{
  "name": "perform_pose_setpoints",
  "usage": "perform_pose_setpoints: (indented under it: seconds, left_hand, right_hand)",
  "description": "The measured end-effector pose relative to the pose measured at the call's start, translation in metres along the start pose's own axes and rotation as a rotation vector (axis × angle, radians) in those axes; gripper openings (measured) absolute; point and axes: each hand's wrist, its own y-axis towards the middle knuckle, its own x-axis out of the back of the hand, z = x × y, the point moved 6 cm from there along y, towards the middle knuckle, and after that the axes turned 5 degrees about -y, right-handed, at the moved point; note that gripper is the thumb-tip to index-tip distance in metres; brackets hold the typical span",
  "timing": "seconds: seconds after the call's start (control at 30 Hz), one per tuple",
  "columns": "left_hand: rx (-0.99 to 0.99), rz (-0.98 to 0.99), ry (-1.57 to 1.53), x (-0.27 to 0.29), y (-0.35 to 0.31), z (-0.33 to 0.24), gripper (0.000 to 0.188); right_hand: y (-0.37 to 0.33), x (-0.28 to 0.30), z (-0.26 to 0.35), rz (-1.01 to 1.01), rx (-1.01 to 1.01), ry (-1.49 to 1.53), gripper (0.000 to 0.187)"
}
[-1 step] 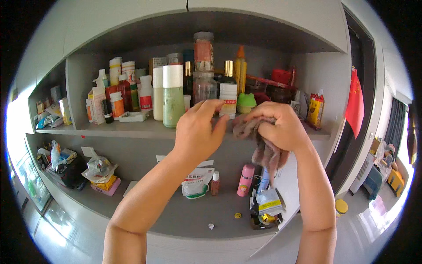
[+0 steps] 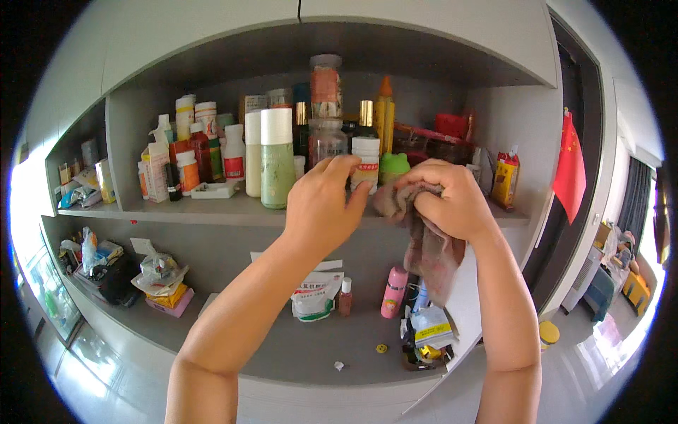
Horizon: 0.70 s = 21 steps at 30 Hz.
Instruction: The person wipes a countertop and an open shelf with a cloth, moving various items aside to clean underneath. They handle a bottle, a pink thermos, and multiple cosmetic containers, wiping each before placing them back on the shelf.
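My right hand (image 2: pixel 452 201) is closed around a bunched greyish-brown cloth (image 2: pixel 427 258), whose loose end hangs below the shelf's front edge. My left hand (image 2: pixel 325 201) is half curled, thumb and fingers apart, at the left side of a small white bottle (image 2: pixel 366 152) with a red and yellow label. The fingertips overlap the bottle's edge; whether they touch it is unclear. Left of that hand stands a tall green bottle (image 2: pixel 277 166) with a white cap. Behind my right hand sits a green frog-shaped thing (image 2: pixel 393 166).
Several bottles and boxes crowd the upper shelf (image 2: pixel 233 213), including a stacked clear jar (image 2: pixel 325 88) and a yellow pointed bottle (image 2: pixel 385 116). Below stand a white pouch (image 2: pixel 316 300), a pink flask (image 2: pixel 395 293) and a cluttered container (image 2: pixel 424 357). A red flag (image 2: pixel 569 169) hangs at the right.
The cloth's hanging end has swung lower and spread out. Both hands stay nearly in place; the whole view has shifted slightly.
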Motion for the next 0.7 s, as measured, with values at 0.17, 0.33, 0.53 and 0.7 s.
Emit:
perform_pose_setpoints:
  seconds: [0.17,0.33,0.53,0.7]
  left_hand:
    - [0.362,0.244,0.483,-0.035,0.056,0.008,0.064]
    - [0.385,0.353,0.532,-0.050,0.068,0.011,0.065]
    - [0.399,0.194,0.347,-0.032,0.062,0.009,0.067]
    - [0.209,0.042,-0.319,-0.004,0.011,-0.024,0.059]
  right_hand:
    - [0.001,0.002,-0.034,-0.070,-0.099,-0.324,0.030]
    - [-0.006,0.007,-0.038,-0.135,-0.081,-0.378,0.027]
    - [-0.007,0.003,-0.036,-0.198,-0.033,-0.349,0.029]
    - [-0.024,0.017,-0.021,-0.345,0.044,-0.270,0.031]
